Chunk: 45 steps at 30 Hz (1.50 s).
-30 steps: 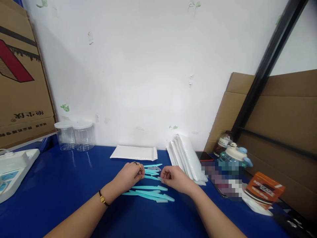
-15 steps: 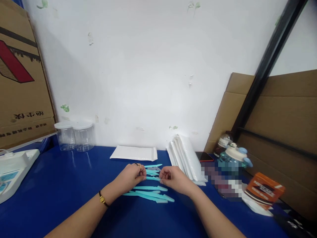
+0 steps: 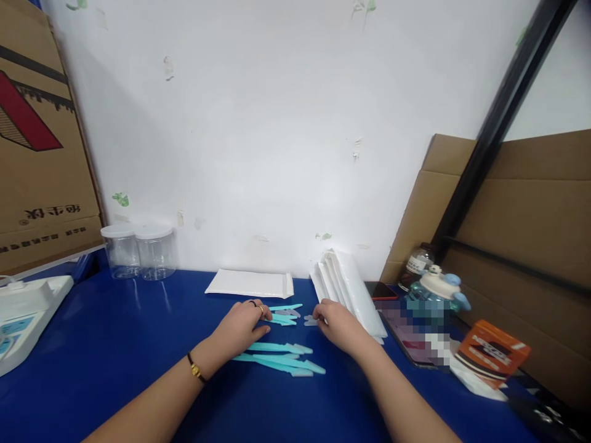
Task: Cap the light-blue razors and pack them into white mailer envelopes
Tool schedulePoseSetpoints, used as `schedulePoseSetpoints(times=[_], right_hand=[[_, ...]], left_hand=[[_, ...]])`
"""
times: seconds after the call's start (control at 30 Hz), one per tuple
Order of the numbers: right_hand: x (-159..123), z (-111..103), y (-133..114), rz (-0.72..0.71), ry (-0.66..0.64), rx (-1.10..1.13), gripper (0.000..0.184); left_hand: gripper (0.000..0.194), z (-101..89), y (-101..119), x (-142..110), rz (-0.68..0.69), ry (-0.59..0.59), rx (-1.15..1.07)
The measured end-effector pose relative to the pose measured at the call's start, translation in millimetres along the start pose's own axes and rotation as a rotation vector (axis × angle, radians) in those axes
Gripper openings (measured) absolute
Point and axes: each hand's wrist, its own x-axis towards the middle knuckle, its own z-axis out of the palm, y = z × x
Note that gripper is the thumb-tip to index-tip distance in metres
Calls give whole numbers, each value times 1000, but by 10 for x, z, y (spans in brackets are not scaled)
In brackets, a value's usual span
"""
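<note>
Several turquoise eyebrow razors [image 3: 277, 360] lie in a loose group nearest me, pale blade covers at their right ends. Farther back, more turquoise razors [image 3: 284, 319] lie beside my left hand [image 3: 244, 324], whose fingertips reach their left ends. Its thumb is spread away from the fingers, and the hand looks open. To the right, my right hand [image 3: 335, 324] has its fingers curled down in a pinch at small clear blade caps [image 3: 310, 320] on the table. Its fingertips are partly hidden, but they touch a cap.
A white padded envelope [image 3: 249, 283] lies by the wall, and several more envelopes [image 3: 346, 289] lean at the right. Two clear jars [image 3: 156, 255] stand back left. A phone [image 3: 406, 338], an orange box [image 3: 492, 355] and a water bottle [image 3: 436, 295] sit on the right.
The razor that was between both hands is no longer there. My right hand has moved right, to the clear caps now showing; my left thumb has parted from the fingers.
</note>
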Motion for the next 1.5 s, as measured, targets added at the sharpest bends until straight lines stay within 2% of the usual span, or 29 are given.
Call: schedulePoseSetpoints(times=[0.1, 0.33, 0.43, 0.53, 0.7, 0.9, 1.03, 1.3, 1.5], right_hand=[[0, 97, -49, -15, -40, -82, 19], [4, 138, -147, -19, -60, -153, 15], [-4, 111, -142, -12, -42, -56, 12], [-9, 64, -123, 7, -29, 152, 10], [23, 27, -90, 37, 83, 393, 14], [63, 49, -60, 88, 172, 589, 19], [34, -40, -121, 73, 255, 623, 24], [-44, -157, -303, -60, 387, 545, 25], [-67, -168, -320, -84, 399, 650, 26]], left_hand=[[21, 21, -100, 13, -2, 51, 113], [12, 27, -122, 38, -52, 2, 149], [12, -11, -101, 48, -58, 8, 117], [14, -36, -102, 46, -72, 16, 29], [23, -39, -84, 28, -93, 35, -160], [31, -123, 2, 6, -68, -16, -128], [43, -168, 16, -16, -44, -2, -145], [49, -247, 107, -67, -51, 30, -91], [47, -274, 149, -92, 34, 27, -275]])
